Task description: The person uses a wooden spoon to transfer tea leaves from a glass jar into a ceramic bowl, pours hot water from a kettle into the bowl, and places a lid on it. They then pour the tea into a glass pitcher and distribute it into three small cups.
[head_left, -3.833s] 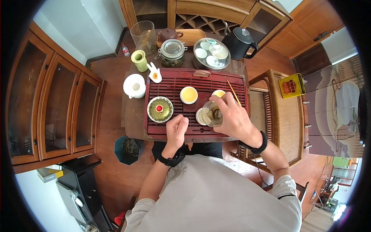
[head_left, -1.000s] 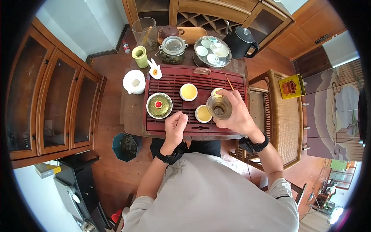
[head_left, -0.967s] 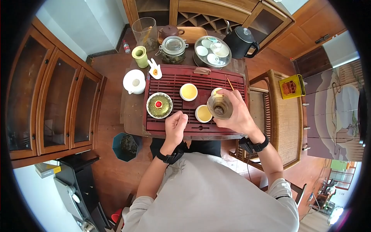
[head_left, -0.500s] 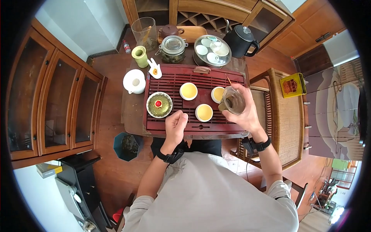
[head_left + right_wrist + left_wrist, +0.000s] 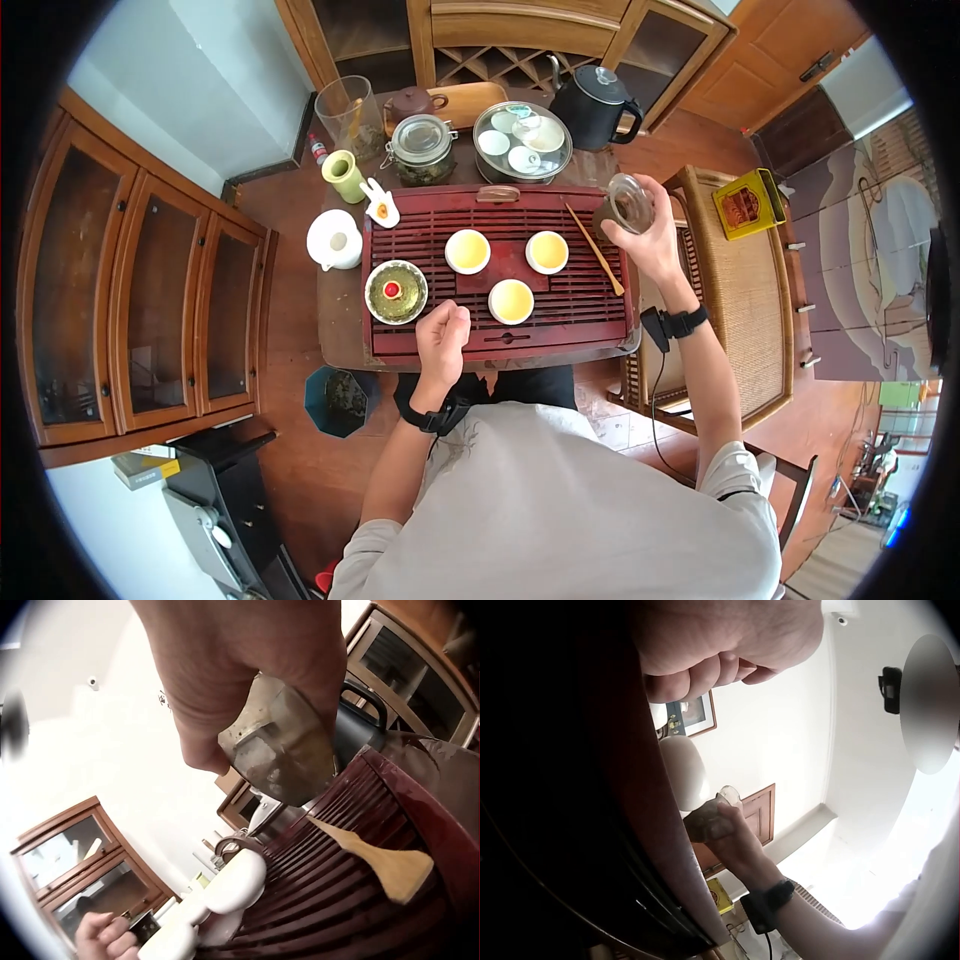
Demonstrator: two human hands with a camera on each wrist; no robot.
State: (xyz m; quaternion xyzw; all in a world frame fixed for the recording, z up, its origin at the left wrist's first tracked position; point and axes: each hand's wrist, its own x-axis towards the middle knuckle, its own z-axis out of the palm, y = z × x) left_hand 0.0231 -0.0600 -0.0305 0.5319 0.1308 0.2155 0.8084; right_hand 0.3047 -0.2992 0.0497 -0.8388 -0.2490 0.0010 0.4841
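Observation:
My right hand [image 5: 652,236] grips a clear glass pitcher [image 5: 630,204] over the far right corner of the slatted red tea tray [image 5: 420,345]. In the right wrist view, thumb and fingers wrap the pitcher [image 5: 281,750], which is tilted. Three white cups of yellow tea stand on the tray: one at the left [image 5: 467,252], one at the right [image 5: 547,253], one nearer the front [image 5: 511,302]. My left hand [image 5: 442,340] is curled into a fist with nothing in it, at the tray's front edge. Beside it stands a lidded bowl with a red knob [image 5: 392,290].
A wooden tea tool [image 5: 598,252] lies on the tray's right side. Behind the tray stand a clip-top glass jar [image 5: 421,150], a round metal tray of cups [image 5: 566,150] and a black kettle [image 5: 596,108]. A white pot [image 5: 334,240] and hand-shaped ornament [image 5: 381,205] flank the left.
My right hand has carried the pitcher from over the cups to the right and back. The front and right cups and the wooden tool are now uncovered. My left hand keeps its place.

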